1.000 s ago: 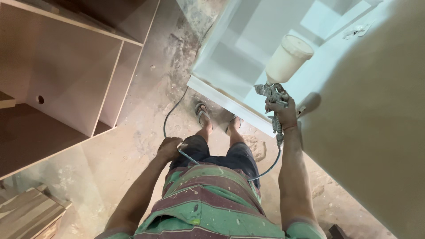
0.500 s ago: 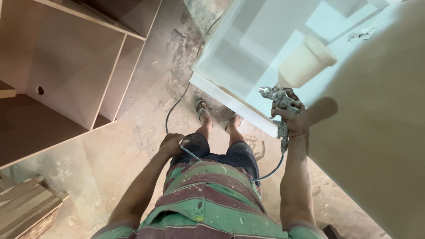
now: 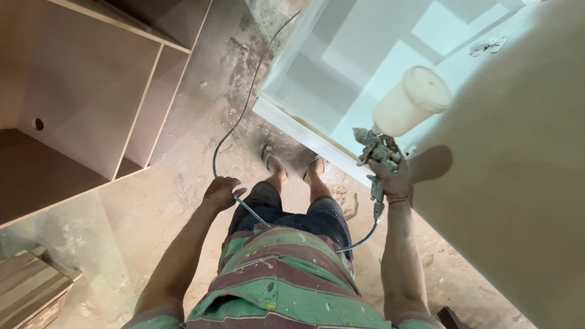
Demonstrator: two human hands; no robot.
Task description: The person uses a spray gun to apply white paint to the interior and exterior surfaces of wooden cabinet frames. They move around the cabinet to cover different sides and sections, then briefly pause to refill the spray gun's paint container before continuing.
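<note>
Around spray gun (image 3: 379, 152), right fingers (image 3: 390, 173)

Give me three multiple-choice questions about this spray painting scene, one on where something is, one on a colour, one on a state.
1. Where does the cup sit on the spray gun?
A. on top
B. underneath
C. on the floor

2. What colour is the cabinet in front of the person?
A. red
B. white
C. black

3. What is the left hand doing?
A. hanging open
B. resting on the cabinet
C. gripping the air hose

Answers: 1 A, the pale cup stands above the gun body in the right hand. 2 B, its panels are white. 3 C, its fingers close around the hose.
</note>
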